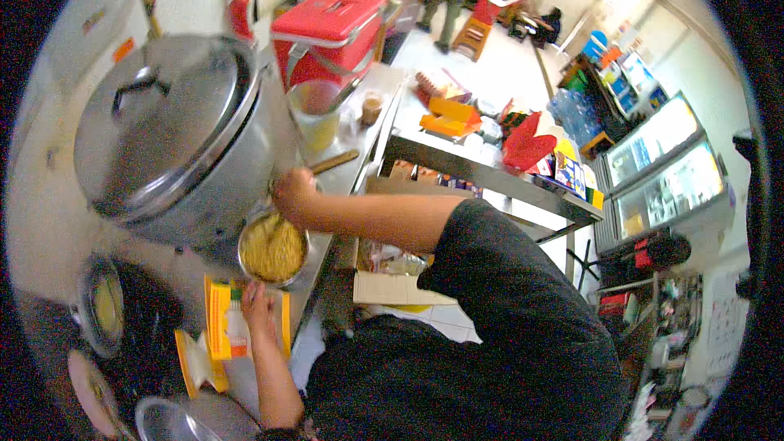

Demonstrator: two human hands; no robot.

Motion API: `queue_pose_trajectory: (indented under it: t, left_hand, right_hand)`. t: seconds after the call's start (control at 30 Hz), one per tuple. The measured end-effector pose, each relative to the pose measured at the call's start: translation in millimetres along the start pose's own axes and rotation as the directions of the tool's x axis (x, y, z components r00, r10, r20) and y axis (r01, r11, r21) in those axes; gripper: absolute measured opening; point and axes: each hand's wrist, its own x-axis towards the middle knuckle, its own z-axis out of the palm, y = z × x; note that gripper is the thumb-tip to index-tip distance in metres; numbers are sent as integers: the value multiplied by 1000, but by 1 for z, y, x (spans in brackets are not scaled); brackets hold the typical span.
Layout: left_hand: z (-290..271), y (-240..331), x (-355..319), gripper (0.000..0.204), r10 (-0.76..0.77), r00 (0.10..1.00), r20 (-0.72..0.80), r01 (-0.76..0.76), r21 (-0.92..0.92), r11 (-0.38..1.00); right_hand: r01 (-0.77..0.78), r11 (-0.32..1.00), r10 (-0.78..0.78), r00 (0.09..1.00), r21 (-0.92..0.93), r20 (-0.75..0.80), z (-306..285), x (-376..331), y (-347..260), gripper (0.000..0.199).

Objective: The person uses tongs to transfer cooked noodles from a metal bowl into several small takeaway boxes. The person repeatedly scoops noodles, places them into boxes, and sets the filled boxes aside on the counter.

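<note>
A round metal bowl full of yellow strands, like noodles or shredded food, stands on the steel counter. At its near rim is my left hand, fingers closed on the edge. My right hand is a fist above the far side of the bowl. A slim shape seems to run down from it into the food, too blurred to name. Under my left hand lies a yellow and white package. An opened yellow and white wrapper is beside it.
Left of the bowl stands a large lidded steel pot. Beyond are a clear jug, a small brown-filled cup, a wooden handle and a red cooler. Pans sit near left; a steel table at right holds packages.
</note>
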Motion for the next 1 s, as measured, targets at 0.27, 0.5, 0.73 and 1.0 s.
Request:
queue_pose_trajectory:
  t: [0.27, 0.5, 0.73, 1.0]
  left_hand:
    - [10, -1, -3, 32, 65, 998, 10, -63, -118, 991]
    - [17, 0, -8, 30, 152, 984, -96, -150, 31, 988]
    - [13, 0, -10, 35, 118, 991, -58, -122, -77, 990]
    - [15, 14, -13, 41, 109, 994, -13, -109, -34, 993]
  right_hand:
    - [414, 899, -424, 905, -141, -44, 5, -57, -4, 16]
    - [435, 878, -436, 899, -199, 40, -18, -32, -5, 20]
    - [142, 974, -120, 984, -176, 130, -85, -47, 43, 60]
    - [318, 889, -395, 897, 331, 199, 40, 1, 28, 72]
